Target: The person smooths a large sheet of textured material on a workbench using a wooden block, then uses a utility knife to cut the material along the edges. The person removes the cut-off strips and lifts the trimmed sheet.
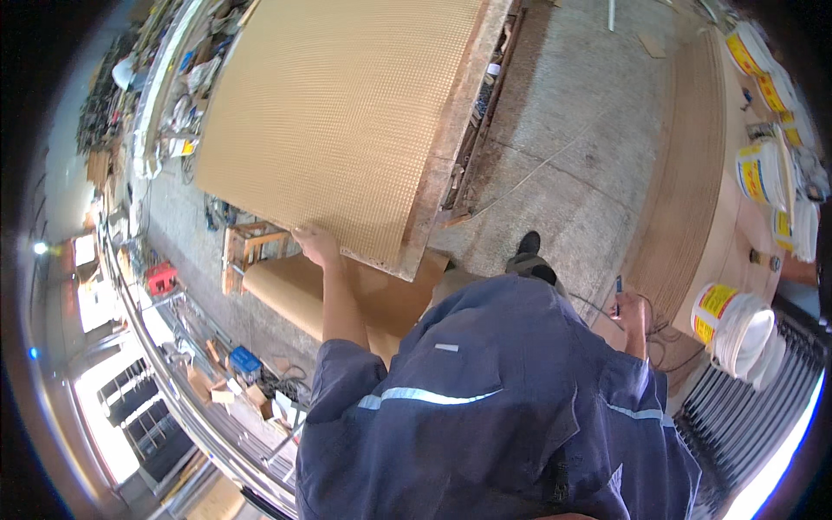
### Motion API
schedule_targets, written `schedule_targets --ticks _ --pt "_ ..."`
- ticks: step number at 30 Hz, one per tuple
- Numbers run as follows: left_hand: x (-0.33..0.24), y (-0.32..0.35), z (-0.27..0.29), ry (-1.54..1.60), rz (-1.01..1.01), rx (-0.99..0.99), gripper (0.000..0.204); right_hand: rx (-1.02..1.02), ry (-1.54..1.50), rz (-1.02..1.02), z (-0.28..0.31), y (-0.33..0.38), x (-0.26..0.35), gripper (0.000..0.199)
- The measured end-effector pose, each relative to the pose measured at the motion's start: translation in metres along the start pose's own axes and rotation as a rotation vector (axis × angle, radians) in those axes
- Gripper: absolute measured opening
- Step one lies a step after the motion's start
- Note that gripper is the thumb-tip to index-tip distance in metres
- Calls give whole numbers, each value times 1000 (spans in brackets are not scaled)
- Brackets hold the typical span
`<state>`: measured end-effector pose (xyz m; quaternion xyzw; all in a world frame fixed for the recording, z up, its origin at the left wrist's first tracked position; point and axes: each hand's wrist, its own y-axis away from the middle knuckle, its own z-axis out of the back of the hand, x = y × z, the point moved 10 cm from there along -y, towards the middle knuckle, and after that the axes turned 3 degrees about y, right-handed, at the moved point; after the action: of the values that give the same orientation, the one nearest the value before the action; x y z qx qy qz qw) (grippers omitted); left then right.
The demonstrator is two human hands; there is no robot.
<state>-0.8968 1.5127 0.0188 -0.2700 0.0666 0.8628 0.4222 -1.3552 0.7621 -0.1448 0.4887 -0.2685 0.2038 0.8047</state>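
Note:
A large tan honeycomb-patterned sheet (338,113) covers most of the worktable (438,169) in front of me. My left hand (319,246) is at its near edge, fingers closed over the border; the fingertips are partly hidden. Low at my right side, my right hand (633,310) is closed round a slim blue-and-dark tool (619,295), too small to make out its kind. It is away from the sheet, near the stacked boards. Below the table's near edge lies a roll of brown paper (290,290), partly behind my left arm.
Stacked brown boards (685,165) stand at the right, with several white-and-yellow buckets (718,314) on and beside them. A wooden stool (247,251) is under the table's near left corner. A cable (663,342) lies by my right hand. A blue box (245,360) sits at lower left.

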Motion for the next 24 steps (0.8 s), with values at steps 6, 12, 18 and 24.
schedule_targets --ticks 6,12,18,24 --pt "-82 60 -22 -446 -286 54 72 -66 -43 76 70 -61 133 29" --pt "-161 100 -48 -379 -406 227 76 -178 -74 165 77 -121 185 28" --pt "-231 104 -92 -421 -539 309 79 -115 -119 107 46 -161 231 26" --pt "-324 93 -153 -405 -706 391 80 -116 -103 -53 60 -188 251 25"
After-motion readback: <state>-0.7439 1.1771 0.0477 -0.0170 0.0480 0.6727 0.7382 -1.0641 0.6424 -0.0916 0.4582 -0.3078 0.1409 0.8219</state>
